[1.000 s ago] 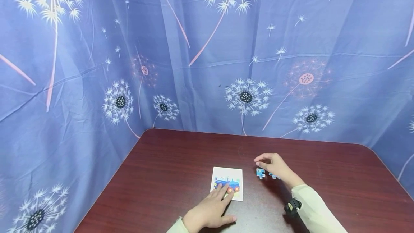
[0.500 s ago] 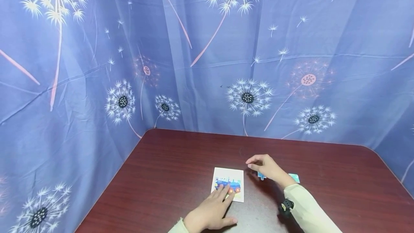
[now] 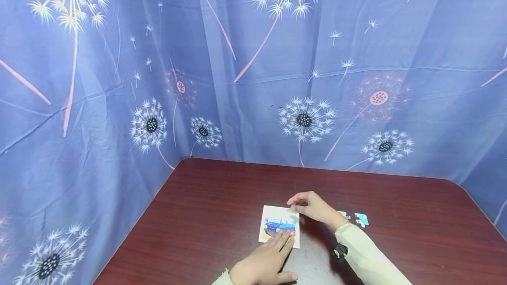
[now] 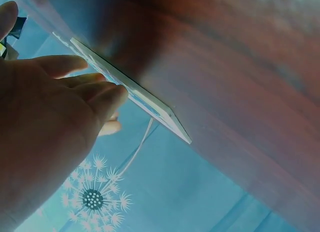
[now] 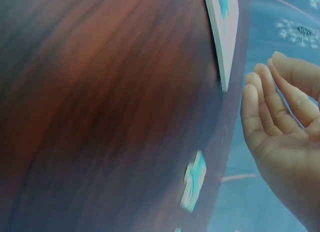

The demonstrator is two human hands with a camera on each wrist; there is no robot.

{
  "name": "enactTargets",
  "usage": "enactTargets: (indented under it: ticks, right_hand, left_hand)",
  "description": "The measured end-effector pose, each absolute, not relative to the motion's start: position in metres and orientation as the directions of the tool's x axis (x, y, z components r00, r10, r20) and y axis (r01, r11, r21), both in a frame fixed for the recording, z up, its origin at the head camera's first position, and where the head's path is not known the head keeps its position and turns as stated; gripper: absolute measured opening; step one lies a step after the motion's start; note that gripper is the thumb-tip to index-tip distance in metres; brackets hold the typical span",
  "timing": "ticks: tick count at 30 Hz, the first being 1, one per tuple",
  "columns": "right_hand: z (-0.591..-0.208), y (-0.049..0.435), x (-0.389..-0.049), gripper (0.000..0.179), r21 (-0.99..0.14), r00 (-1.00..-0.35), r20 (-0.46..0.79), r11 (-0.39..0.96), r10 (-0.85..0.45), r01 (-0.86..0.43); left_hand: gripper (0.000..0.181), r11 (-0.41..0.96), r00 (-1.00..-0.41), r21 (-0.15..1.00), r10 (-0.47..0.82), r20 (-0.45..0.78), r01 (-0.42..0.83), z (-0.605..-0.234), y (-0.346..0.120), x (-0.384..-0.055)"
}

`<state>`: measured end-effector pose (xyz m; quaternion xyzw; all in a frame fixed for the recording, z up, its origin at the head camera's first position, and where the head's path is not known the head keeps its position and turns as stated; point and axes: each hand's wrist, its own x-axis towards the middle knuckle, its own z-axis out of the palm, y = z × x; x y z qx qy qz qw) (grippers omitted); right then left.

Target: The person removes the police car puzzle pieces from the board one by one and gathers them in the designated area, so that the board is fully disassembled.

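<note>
In the head view, a white-bordered puzzle board (image 3: 279,210) with a blue vehicle picture lies on the table. My left hand (image 3: 266,258) is spread flat, its fingertips resting on the board's lower right part and covering some of the picture. My right hand (image 3: 314,209) hovers with bent fingers, thumb and index tips close together at the board's upper right corner. The right wrist view shows the fingers of this hand (image 5: 285,109) beyond the board (image 5: 226,47); I cannot tell whether a small piece is between the tips. A loose puzzle piece (image 5: 194,182) lies near this hand.
More loose puzzle pieces lie right of the board, one partly behind the right forearm (image 3: 343,214) and another farther right (image 3: 361,219). The dark red-brown table (image 3: 214,197) ends at a blue dandelion-print curtain (image 3: 245,113) along the back and left.
My right hand has moved left from over the loose pieces to the board's upper right corner. My left hand has slid slightly right and down, uncovering more of the picture.
</note>
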<state>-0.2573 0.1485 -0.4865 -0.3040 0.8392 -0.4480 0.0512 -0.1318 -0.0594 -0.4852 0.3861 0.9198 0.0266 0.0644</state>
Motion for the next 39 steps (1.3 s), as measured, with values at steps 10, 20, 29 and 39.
enactTargets:
  ticks: [10, 20, 29, 39]
  right_hand:
    - [-0.484, 0.12, -0.251, 0.016, -0.785, -0.747, 0.156, 0.378, -0.646, -0.491]
    - [-0.498, 0.108, -0.255, 0.013, -0.781, -0.71, 0.15, 0.358, -0.688, -0.512]
    - [-0.497, 0.101, -0.253, 0.014, -0.774, -0.694, 0.141, 0.359, -0.706, -0.522]
    - [-0.494, 0.099, -0.251, 0.014, -0.79, -0.719, 0.088, 0.392, -0.689, -0.472]
  left_hand:
    - [0.084, 0.72, -0.709, 0.09, 0.693, -0.127, 0.688, -0.486, -0.056, -0.133]
    - [0.085, 0.724, -0.713, 0.096, 0.689, -0.128, 0.683, -0.479, -0.052, -0.132]
    - [0.083, 0.717, -0.71, 0.067, 0.697, -0.105, 0.694, -0.481, -0.052, -0.131]
    - [0.082, 0.715, -0.708, 0.068, 0.698, -0.103, 0.695, -0.483, -0.052, -0.132]
